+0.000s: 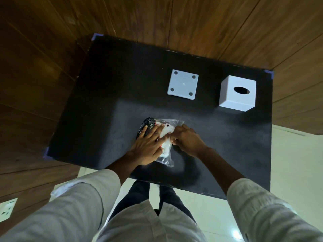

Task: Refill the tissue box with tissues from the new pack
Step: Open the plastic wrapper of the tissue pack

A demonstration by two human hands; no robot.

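A tissue pack (165, 132) in clear plastic with a black and red printed end lies on the black table (104, 105), near its front middle. My left hand (148, 145) lies flat on top of the pack and presses it down. My right hand (187, 139) pinches the pack's right edge with curled fingers. The white cube tissue box (232, 100) with a dark oval slot stands upright at the back right, apart from both hands. Its white square base plate (183, 84), with round pads at the corners, lies flat to the left of the box.
Wooden wall panels surround the table at the back and left. A pale tiled floor shows to the right and below the table's front edge. A wall socket (7, 209) sits at the lower left. Blue tape marks the table corners.
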